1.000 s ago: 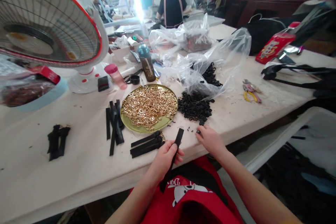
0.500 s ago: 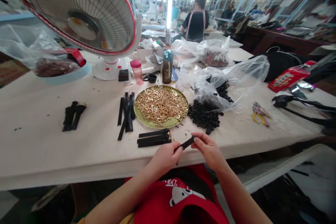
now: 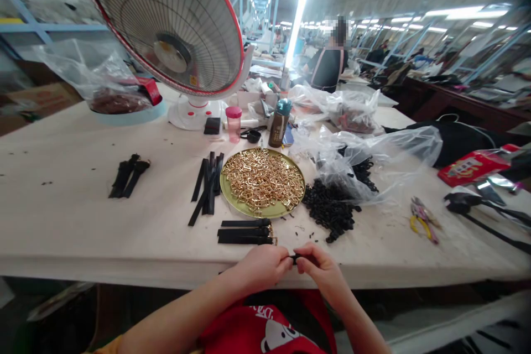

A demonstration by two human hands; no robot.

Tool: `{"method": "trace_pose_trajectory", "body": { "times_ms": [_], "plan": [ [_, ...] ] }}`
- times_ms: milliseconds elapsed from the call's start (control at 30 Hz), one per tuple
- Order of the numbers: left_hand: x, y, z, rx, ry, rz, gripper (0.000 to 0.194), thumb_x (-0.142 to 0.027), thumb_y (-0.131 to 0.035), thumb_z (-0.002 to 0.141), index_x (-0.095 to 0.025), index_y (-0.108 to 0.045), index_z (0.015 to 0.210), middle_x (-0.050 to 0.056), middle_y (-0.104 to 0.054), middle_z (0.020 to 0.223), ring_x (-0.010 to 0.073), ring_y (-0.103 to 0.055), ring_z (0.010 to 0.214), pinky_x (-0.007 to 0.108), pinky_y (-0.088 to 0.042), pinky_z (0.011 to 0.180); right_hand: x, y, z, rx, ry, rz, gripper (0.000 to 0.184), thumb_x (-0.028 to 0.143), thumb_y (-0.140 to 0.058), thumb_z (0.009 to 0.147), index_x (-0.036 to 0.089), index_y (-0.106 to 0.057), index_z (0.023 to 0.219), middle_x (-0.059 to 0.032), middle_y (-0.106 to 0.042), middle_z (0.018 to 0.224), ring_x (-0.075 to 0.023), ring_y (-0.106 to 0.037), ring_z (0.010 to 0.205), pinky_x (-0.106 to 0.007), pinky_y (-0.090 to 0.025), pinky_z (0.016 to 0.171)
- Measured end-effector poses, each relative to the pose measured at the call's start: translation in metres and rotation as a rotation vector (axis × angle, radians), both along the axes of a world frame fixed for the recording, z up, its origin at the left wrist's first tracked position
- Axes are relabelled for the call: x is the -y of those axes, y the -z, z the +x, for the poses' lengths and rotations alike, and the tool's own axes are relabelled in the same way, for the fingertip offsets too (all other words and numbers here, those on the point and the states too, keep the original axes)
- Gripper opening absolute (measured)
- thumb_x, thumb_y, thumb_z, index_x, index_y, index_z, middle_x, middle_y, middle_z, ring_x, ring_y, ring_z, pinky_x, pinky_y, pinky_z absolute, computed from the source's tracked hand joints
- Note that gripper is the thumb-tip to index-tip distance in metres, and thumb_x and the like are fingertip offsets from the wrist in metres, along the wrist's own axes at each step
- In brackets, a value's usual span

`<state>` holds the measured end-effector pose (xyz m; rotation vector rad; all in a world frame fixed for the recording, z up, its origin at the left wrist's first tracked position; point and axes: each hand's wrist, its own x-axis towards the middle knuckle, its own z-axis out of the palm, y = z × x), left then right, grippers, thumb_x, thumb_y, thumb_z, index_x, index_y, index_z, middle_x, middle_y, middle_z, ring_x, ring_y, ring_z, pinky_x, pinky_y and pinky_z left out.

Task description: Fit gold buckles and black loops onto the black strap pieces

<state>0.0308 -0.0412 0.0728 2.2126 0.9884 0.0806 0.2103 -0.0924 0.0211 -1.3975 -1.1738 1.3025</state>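
Note:
Between my two hands, at the table's front edge, is a black strap (image 3: 295, 259), mostly covered by my fingers. My left hand (image 3: 265, 264) is closed on it from the left. From the right, the fingertips of my right hand (image 3: 317, 265) pinch its other end. Just beyond lie several black straps with gold buckles (image 3: 245, 232). Behind them stands a round tray (image 3: 269, 212) heaped with gold buckles (image 3: 263, 177). Right of the tray is a pile of small black loops (image 3: 332, 204). Plain black straps (image 3: 207, 182) lie left of the tray.
A large fan (image 3: 166, 38) stands at the back left. A pink-lidded cup (image 3: 234, 124) and a dark bottle (image 3: 279, 124) are behind the tray. Pliers (image 3: 422, 220), a red carton (image 3: 475, 167) and a clear plastic bag (image 3: 398, 149) lie to the right. A person (image 3: 331, 63) is farther back.
My hands have come closer together, and less of the strap shows between them. The whole view has shifted and tilted with my head.

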Motion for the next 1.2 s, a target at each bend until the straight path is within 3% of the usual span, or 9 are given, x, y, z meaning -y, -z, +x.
{"method": "trace_pose_trajectory", "body": {
  "times_ms": [133,333,533,600,700,800,900,1033,1200],
  "plan": [
    [-0.005,-0.004,-0.01,0.062,0.0,-0.219,0.026,-0.029,-0.034,0.085,-0.017,-0.057,0.079,0.002,-0.062,0.068,0.0129,-0.053,0.058,0.021,-0.031,0.051,-0.009,0.0,0.002,0.007,0.044,-0.073,0.035,0.045,-0.065,0.068,0.015,-0.058,0.085,0.0001,-0.056,0.058,-0.0145,-0.052,0.059,-0.029,-0.041,0.063],
    [-0.011,0.005,-0.014,0.08,-0.093,-0.118,0.029,-0.029,-0.033,0.086,-0.017,-0.059,0.081,0.005,-0.064,0.078,0.0163,-0.056,0.068,0.023,-0.033,0.056,-0.023,0.004,-0.016,-0.143,0.042,-0.126,0.039,0.046,-0.07,0.063,0.016,-0.055,0.084,0.0006,-0.057,0.058,-0.0139,-0.051,0.058,-0.028,-0.04,0.063],
    [-0.019,0.017,-0.015,0.15,-0.245,-0.21,0.044,-0.037,-0.027,0.089,-0.017,-0.038,0.126,0.011,-0.064,0.099,0.0246,-0.06,0.088,0.032,-0.041,0.072,-0.035,0.013,-0.039,-0.267,0.014,-0.153,0.028,0.042,-0.065,0.072,0.016,-0.053,0.074,0.0019,-0.055,0.061,-0.01,-0.047,0.058,-0.024,-0.037,0.061],
    [-0.026,0.023,-0.017,0.181,-0.29,-0.237,0.047,-0.038,-0.027,0.089,-0.017,-0.034,0.13,0.01,-0.065,0.096,0.0242,-0.06,0.086,0.033,-0.041,0.073,-0.045,0.014,-0.041,-0.213,-0.043,-0.136,0.031,0.044,-0.064,0.071,0.016,-0.052,0.071,0.0014,-0.053,0.059,-0.0111,-0.047,0.058,-0.025,-0.038,0.061],
    [-0.043,0.028,-0.024,0.333,-0.376,-0.237,0.038,-0.039,-0.03,0.089,-0.019,-0.049,0.114,0.006,-0.063,0.093,0.0194,-0.057,0.083,0.029,-0.04,0.073,-0.079,0.015,-0.031,-0.024,-0.046,-0.027,0.034,0.05,-0.059,0.072,0.017,-0.054,0.08,-0.0001,-0.053,0.062,-0.0138,-0.048,0.059,-0.027,-0.039,0.059],
    [-0.06,0.029,-0.032,0.426,-0.491,-0.225,0.034,-0.039,-0.031,0.088,-0.017,-0.055,0.093,0.002,-0.058,0.076,0.0146,-0.051,0.07,0.024,-0.038,0.065,-0.131,0.018,-0.015,0.437,0.045,0.173,0.025,0.04,-0.048,0.08,0.018,-0.054,0.089,-0.0043,-0.056,0.077,-0.0169,-0.051,0.07,-0.029,-0.04,0.066],
    [-0.068,0.029,-0.037,0.465,-0.546,-0.265,0.032,-0.039,-0.033,0.088,-0.016,-0.054,0.086,-0.001,-0.048,0.064,0.0114,-0.044,0.059,0.022,-0.033,0.055,-0.18,0.025,-0.011,0.777,0.043,0.252,0.009,0.023,-0.049,0.076,0.017,-0.055,0.075,-0.0076,-0.054,0.083,-0.0194,-0.049,0.076,-0.033,-0.036,0.074],
    [-0.065,0.035,-0.041,0.528,-0.59,-0.346,0.031,-0.041,-0.035,0.087,-0.015,-0.052,0.085,-0.004,-0.04,0.055,0.009,-0.037,0.05,0.021,-0.029,0.049,-0.208,0.031,-0.017,0.778,0.026,0.234,0.009,0.016,-0.05,0.07,0.017,-0.049,0.062,-0.0065,-0.049,0.074,-0.0191,-0.046,0.071,-0.034,-0.033,0.073],
    [-0.064,0.041,-0.04,0.648,-0.68,-0.41,0.032,-0.043,-0.037,0.085,-0.015,-0.049,0.094,-0.007,-0.039,0.051,0.0073,-0.035,0.045,0.02,-0.028,0.046,-0.181,0.018,-0.012,0.586,-0.004,0.121,0.018,0.034,-0.052,0.073,0.017,-0.05,0.066,-0.0023,-0.049,0.065,-0.0157,-0.045,0.062,-0.029,-0.037,0.062]
  ]
}}
